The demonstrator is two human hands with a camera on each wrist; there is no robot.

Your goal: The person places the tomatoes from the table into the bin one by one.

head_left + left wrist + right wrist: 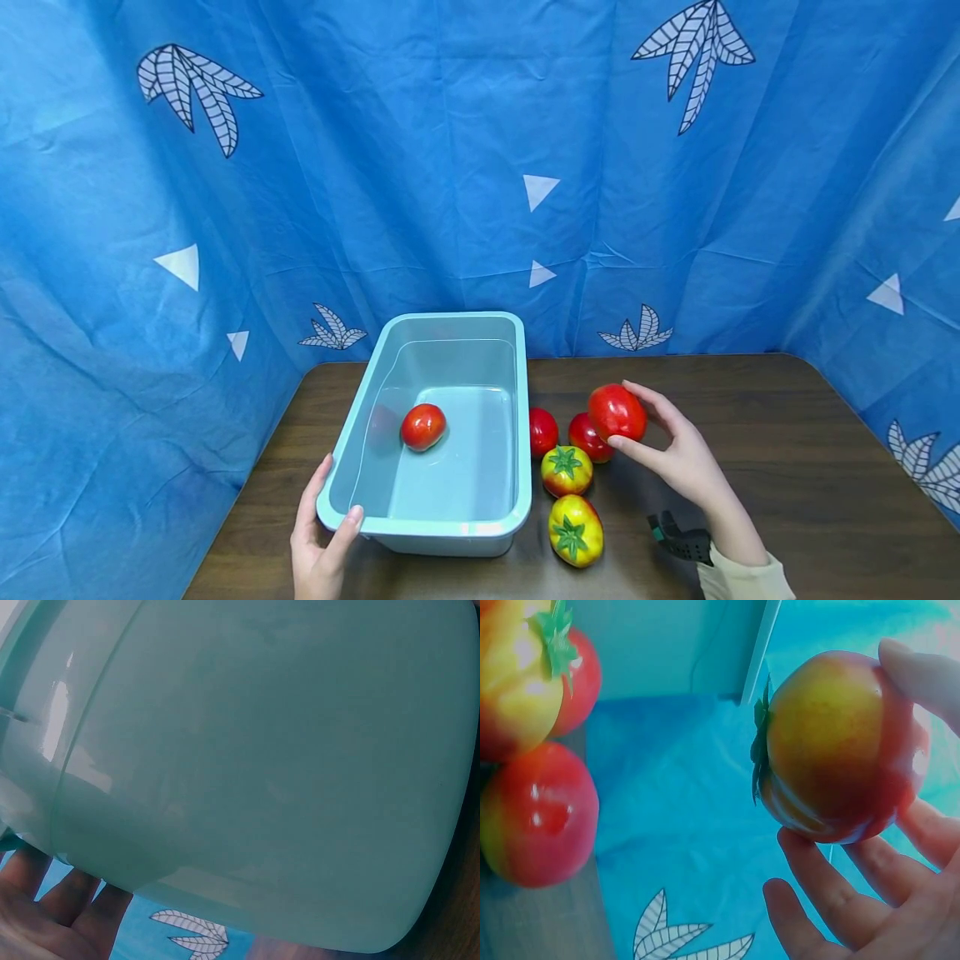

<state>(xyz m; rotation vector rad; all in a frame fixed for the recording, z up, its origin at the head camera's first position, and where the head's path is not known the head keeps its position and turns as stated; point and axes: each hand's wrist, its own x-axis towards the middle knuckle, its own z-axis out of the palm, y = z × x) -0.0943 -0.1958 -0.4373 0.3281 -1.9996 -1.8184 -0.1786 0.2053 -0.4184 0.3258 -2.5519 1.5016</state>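
My right hand (684,457) holds a red tomato (615,411) above the table, right of the tub, between thumb and fingers. In the right wrist view the held tomato (840,750) shows a yellow side and green leaves. With my left hand (321,537) I grip the near left corner of a light blue-green plastic tub (431,527), thumb at the rim, fingers along the outer side. Inside the tub lies another tomato (423,427). The left wrist view is mostly filled by the tub's wall (262,765).
Right of the tub, several tomatoes sit close together: two red ones (543,432) (587,440) at the back and two yellow-red ones (558,483) (587,542) nearer. They stand on a dark wooden table (817,483). A blue patterned curtain (480,167) hangs behind and at both sides.
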